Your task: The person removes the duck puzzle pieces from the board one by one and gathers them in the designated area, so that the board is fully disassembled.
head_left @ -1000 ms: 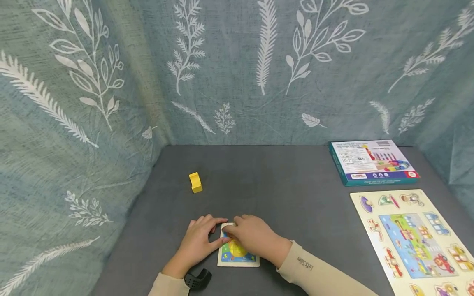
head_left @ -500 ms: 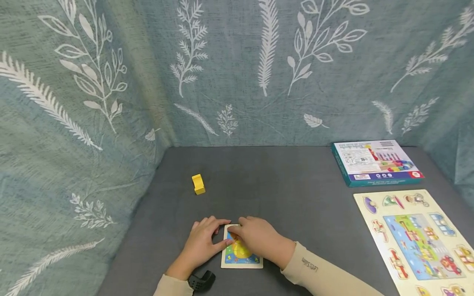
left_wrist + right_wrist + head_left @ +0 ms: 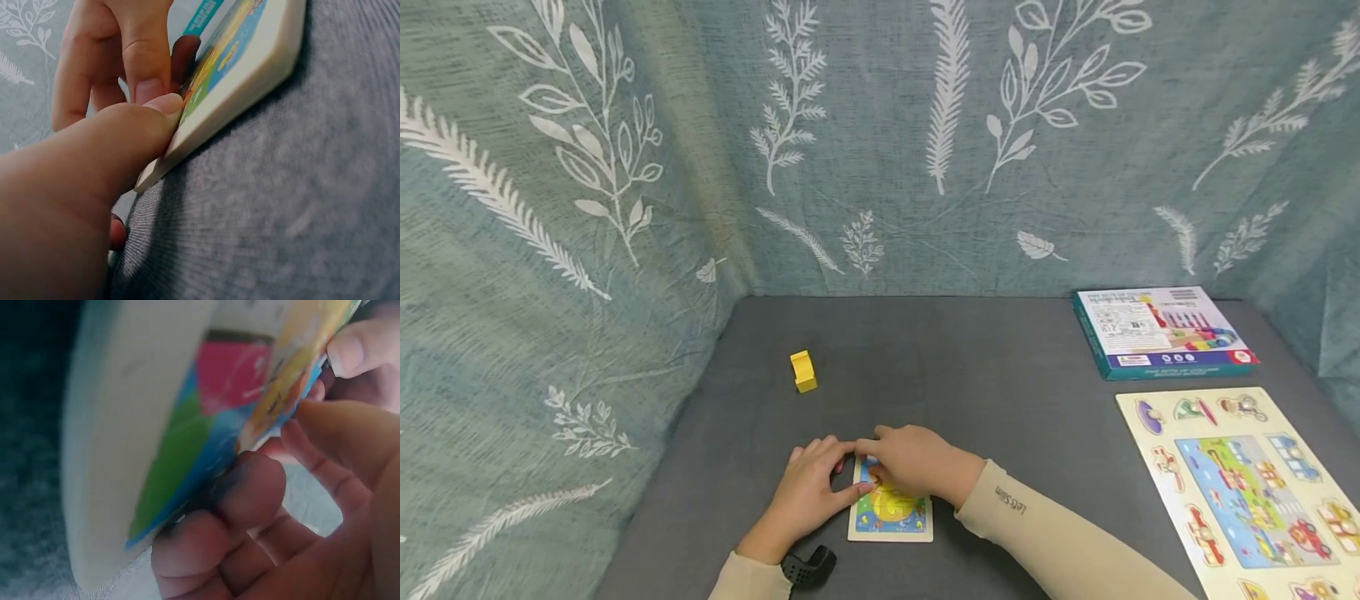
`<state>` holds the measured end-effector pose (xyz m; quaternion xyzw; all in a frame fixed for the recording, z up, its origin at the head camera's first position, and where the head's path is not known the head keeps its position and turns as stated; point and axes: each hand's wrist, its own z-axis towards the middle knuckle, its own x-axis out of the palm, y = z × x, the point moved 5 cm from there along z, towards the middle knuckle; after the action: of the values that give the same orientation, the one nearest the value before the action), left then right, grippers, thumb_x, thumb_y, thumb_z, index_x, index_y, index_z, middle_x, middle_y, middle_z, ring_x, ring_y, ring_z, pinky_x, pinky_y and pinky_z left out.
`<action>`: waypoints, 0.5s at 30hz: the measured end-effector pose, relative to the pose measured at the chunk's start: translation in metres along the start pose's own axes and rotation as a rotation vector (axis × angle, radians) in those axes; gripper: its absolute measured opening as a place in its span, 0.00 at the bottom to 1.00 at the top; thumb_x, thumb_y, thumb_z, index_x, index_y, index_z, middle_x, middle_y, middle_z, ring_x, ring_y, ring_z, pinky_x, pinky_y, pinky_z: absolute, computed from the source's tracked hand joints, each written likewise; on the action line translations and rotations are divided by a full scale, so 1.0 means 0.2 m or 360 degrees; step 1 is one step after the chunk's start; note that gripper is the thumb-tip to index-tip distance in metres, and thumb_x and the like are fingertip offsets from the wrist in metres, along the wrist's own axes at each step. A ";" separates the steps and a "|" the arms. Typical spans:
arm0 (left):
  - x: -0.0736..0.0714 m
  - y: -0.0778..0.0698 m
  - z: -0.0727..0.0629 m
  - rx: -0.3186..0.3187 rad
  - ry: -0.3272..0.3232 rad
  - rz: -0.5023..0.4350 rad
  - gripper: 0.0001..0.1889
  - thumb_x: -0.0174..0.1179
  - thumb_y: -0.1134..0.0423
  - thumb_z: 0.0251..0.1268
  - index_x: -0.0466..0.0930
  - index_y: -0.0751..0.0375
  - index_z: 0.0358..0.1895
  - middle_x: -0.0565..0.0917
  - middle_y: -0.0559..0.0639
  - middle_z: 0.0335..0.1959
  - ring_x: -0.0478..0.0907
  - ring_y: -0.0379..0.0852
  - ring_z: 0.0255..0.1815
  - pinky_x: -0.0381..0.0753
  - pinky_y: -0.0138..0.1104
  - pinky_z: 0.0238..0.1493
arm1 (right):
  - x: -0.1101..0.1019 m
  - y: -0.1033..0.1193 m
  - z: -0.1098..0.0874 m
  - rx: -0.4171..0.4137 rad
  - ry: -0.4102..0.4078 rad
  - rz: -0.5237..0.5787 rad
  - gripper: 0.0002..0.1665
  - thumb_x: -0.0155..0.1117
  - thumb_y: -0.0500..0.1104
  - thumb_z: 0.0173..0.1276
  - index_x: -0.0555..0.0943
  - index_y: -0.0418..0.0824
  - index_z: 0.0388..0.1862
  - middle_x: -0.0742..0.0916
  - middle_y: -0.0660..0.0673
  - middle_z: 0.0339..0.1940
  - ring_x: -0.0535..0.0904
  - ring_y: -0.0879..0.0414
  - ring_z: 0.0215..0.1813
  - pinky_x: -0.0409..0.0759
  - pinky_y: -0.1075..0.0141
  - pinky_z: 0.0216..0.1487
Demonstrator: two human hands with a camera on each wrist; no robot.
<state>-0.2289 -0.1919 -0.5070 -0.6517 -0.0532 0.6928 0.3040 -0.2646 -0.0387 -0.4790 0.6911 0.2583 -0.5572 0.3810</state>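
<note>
A small jigsaw puzzle board with a yellow, blue and green picture lies on the dark tabletop. My left hand holds its left side, the thumb on the pale rim and the fingers around the far left corner. Over the board's upper part bends my right hand, its index finger reaching the same corner. In the right wrist view, curled fingertips touch the picture's edge beside a pink and green area. Whether they pinch a piece is hidden.
A yellow block stands farther back on the left. At the right lie a large wooden picture puzzle and a flat toy box behind it. Patterned cloth hangs along the back and left.
My right hand has shifted slightly away and to the left, its index finger now stretched toward the left hand. More of the yellow picture shows. The left hand keeps its place on the board.
</note>
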 end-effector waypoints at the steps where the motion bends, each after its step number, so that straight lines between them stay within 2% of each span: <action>1: 0.00 0.00 0.00 0.0004 0.0006 0.0000 0.25 0.73 0.39 0.62 0.84 0.50 0.54 0.63 0.34 0.30 0.59 0.36 0.32 0.55 0.39 0.40 | 0.00 -0.01 0.00 0.0016 0.0003 0.0032 0.12 0.64 0.49 0.80 0.80 0.55 0.59 0.79 0.51 0.41 0.71 0.60 0.26 0.77 0.66 0.35; 7: 0.00 -0.01 0.01 0.0036 0.0000 0.0004 0.25 0.75 0.42 0.61 0.84 0.51 0.54 0.63 0.34 0.30 0.58 0.36 0.32 0.55 0.39 0.40 | 0.01 -0.04 0.01 0.0049 -0.0020 0.0224 0.12 0.69 0.49 0.77 0.81 0.54 0.56 0.75 0.54 0.43 0.73 0.62 0.33 0.78 0.67 0.41; 12: 0.00 -0.01 0.00 0.0054 -0.0036 0.0002 0.27 0.75 0.41 0.61 0.85 0.53 0.58 0.64 0.33 0.30 0.59 0.35 0.31 0.56 0.38 0.39 | 0.00 -0.05 0.01 -0.0029 -0.0115 0.0432 0.09 0.71 0.46 0.75 0.82 0.49 0.50 0.77 0.56 0.43 0.74 0.65 0.39 0.77 0.71 0.46; 15: -0.01 -0.01 -0.01 0.0088 -0.0082 -0.0002 0.28 0.75 0.41 0.61 0.85 0.53 0.58 0.64 0.33 0.30 0.59 0.34 0.31 0.56 0.37 0.39 | 0.00 -0.06 0.01 -0.0071 -0.0155 0.0613 0.08 0.72 0.43 0.74 0.82 0.48 0.48 0.79 0.57 0.42 0.74 0.66 0.37 0.77 0.73 0.43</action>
<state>-0.2268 -0.1918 -0.5044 -0.6251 -0.0424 0.7103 0.3209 -0.2759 -0.0340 -0.4820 0.6914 0.1150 -0.5010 0.5078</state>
